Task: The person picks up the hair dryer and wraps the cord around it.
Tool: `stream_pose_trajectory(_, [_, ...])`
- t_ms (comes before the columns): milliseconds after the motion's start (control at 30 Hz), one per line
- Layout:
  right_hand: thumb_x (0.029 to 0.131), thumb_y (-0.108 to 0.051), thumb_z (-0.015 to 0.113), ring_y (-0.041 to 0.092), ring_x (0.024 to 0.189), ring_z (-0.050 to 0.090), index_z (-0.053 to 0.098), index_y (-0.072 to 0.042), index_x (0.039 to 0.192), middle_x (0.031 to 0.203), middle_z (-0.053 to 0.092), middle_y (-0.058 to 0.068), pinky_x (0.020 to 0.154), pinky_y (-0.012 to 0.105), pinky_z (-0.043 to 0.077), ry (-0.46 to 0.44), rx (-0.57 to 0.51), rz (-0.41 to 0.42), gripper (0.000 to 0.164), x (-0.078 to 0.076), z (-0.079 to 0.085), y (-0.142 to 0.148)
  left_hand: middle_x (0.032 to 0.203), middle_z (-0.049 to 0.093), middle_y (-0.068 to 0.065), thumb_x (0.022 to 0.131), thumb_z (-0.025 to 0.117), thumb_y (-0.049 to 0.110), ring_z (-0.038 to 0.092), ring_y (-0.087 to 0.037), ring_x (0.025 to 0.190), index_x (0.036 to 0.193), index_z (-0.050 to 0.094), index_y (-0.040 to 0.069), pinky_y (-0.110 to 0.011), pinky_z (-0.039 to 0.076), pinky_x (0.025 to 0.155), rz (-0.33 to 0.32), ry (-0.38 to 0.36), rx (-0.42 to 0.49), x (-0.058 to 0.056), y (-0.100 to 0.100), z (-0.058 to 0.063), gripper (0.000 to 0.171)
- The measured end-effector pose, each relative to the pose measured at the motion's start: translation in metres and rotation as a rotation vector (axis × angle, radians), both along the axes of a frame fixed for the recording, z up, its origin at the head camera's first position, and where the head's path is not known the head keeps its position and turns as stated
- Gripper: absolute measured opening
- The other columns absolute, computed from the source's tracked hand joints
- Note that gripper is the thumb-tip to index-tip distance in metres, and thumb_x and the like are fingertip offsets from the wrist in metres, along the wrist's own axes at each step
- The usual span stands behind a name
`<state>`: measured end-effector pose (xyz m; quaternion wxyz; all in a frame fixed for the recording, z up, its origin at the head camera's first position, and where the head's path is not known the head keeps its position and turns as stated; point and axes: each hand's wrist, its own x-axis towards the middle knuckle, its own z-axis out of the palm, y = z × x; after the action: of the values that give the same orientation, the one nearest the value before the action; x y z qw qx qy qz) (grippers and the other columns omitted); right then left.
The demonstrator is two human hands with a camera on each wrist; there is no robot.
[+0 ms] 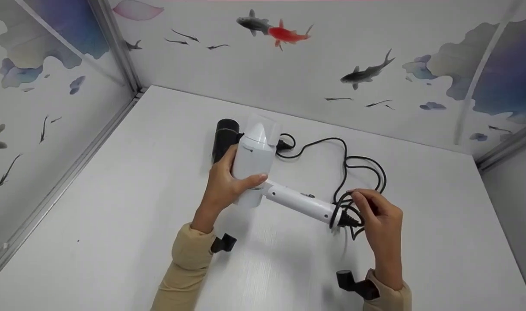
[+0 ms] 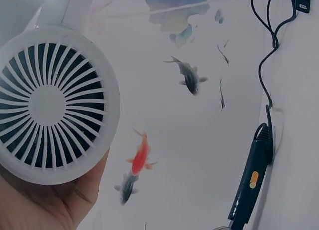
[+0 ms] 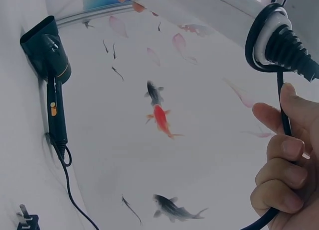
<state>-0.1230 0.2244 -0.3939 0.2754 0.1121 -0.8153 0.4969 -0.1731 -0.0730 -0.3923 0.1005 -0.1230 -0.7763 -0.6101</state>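
Observation:
A white hair dryer (image 1: 254,162) is held up over the table, its handle (image 1: 304,203) slanting toward the right. My left hand (image 1: 224,183) grips the dryer's body, the thumb laid across it near the handle joint. In the left wrist view the round slotted grille (image 2: 47,105) shows at close range. A black cord is looped round the handle's end, beside the ribbed cord sleeve (image 3: 291,51). My right hand (image 1: 381,220) pinches that cord (image 3: 282,103) between thumb and forefinger, its other fingers curled round it lower down.
Behind the white dryer lies a black hair dryer (image 1: 226,138) with an orange switch (image 2: 254,179), partly hidden in the head view. Black cord (image 1: 345,162) trails in loops across the white table (image 1: 116,207). A two-pin plug (image 3: 27,222) lies near it. Fish-printed walls (image 1: 297,69) enclose the table.

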Motion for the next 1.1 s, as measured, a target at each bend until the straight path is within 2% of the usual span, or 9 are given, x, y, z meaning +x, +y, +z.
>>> stream_pose_trajectory(67, [0.087, 0.002, 0.06, 0.002, 0.051, 0.038, 0.07, 0.001, 0.091, 0.067, 0.057, -0.012, 0.046, 0.017, 0.031, -0.02, 0.029, 0.001, 0.011, 0.0, 0.0, -0.001, 0.103, 0.064, -0.007, 0.071, 0.076, 0.031, 0.062, -0.021, 0.086, 0.126, 0.048, 0.011, -0.036, 0.052, 0.071, 0.004, -0.005, 0.011, 0.0, 0.0, 0.0, 0.065])
stream_pose_trajectory(200, [0.09, -0.001, 0.057, 0.0, 0.056, 0.046, 0.07, -0.004, 0.1, 0.086, 0.065, -0.018, 0.049, 0.014, 0.035, -0.063, 0.094, -0.004, 0.017, 0.002, 0.003, -0.003, 0.105, 0.062, -0.007, 0.072, 0.075, 0.032, 0.061, -0.021, 0.088, 0.126, 0.046, 0.011, -0.037, 0.052, 0.074, 0.023, -0.026, 0.028, -0.002, 0.002, 0.0, 0.065])
stream_pose_trajectory(300, [0.09, -0.001, 0.056, 0.001, 0.053, 0.043, 0.07, -0.005, 0.103, 0.076, 0.063, -0.015, 0.048, 0.015, 0.033, -0.091, 0.133, -0.015, 0.02, 0.005, 0.003, -0.005, 0.108, 0.061, -0.007, 0.074, 0.074, 0.032, 0.06, -0.021, 0.092, 0.129, 0.043, 0.01, -0.038, 0.052, 0.077, 0.028, -0.055, 0.043, -0.002, 0.004, 0.0, 0.066])
stream_pose_trajectory(333, [0.09, 0.0, 0.055, 0.001, 0.051, 0.04, 0.07, -0.004, 0.101, 0.069, 0.06, -0.012, 0.046, 0.016, 0.032, -0.094, 0.148, -0.019, 0.019, 0.005, 0.003, -0.005, 0.109, 0.061, -0.007, 0.075, 0.073, 0.033, 0.06, -0.021, 0.093, 0.13, 0.042, 0.01, -0.039, 0.052, 0.078, 0.026, -0.065, 0.05, -0.002, 0.004, -0.001, 0.067])
stream_pose_trajectory(433, [0.089, 0.003, 0.053, 0.001, 0.048, 0.035, 0.066, 0.001, 0.079, 0.055, 0.046, -0.005, 0.044, 0.017, 0.031, -0.101, 0.203, -0.003, 0.016, 0.006, 0.001, -0.011, 0.111, 0.06, -0.007, 0.077, 0.071, 0.033, 0.06, -0.021, 0.095, 0.132, 0.04, 0.01, -0.039, 0.052, 0.081, 0.033, -0.093, 0.072, -0.002, 0.005, -0.001, 0.067])
stream_pose_trajectory(567, [0.09, 0.005, 0.051, 0.0, 0.047, 0.035, 0.054, -0.002, 0.067, 0.055, 0.045, -0.002, 0.043, 0.016, 0.033, -0.124, 0.258, 0.051, 0.024, 0.004, -0.001, -0.018, 0.11, 0.059, -0.008, 0.078, 0.07, 0.033, 0.06, -0.021, 0.096, 0.133, 0.039, 0.01, -0.04, 0.052, 0.08, 0.072, -0.104, 0.091, -0.001, 0.004, -0.002, 0.067])
stream_pose_trajectory(700, [0.09, 0.003, 0.053, -0.001, 0.049, 0.036, 0.064, 0.002, 0.086, 0.058, 0.046, -0.004, 0.043, 0.014, 0.033, -0.112, 0.313, 0.107, 0.012, 0.003, -0.003, -0.02, 0.111, 0.06, -0.008, 0.078, 0.07, 0.035, 0.06, -0.022, 0.096, 0.135, 0.038, 0.011, -0.04, 0.052, 0.08, 0.121, -0.093, 0.087, -0.001, 0.004, -0.004, 0.07])
stream_pose_trajectory(867, [0.087, 0.004, 0.058, -0.002, 0.051, 0.037, 0.065, 0.006, 0.11, 0.061, 0.054, -0.002, 0.046, 0.013, 0.035, -0.065, 0.35, 0.175, 0.024, 0.002, -0.005, -0.018, 0.114, 0.059, -0.009, 0.078, 0.07, 0.037, 0.059, -0.022, 0.1, 0.136, 0.036, 0.011, -0.042, 0.051, 0.082, 0.175, -0.081, 0.077, -0.002, 0.004, -0.007, 0.072])
stream_pose_trajectory(1100, [0.083, 0.002, 0.064, -0.002, 0.051, 0.039, 0.067, -0.001, 0.112, 0.068, 0.065, -0.002, 0.046, 0.011, 0.035, -0.019, 0.398, 0.203, 0.029, 0.001, -0.005, -0.02, 0.117, 0.058, -0.011, 0.079, 0.07, 0.04, 0.059, -0.023, 0.103, 0.139, 0.031, 0.006, -0.043, 0.051, 0.084, 0.227, -0.031, 0.014, -0.004, 0.004, -0.008, 0.079])
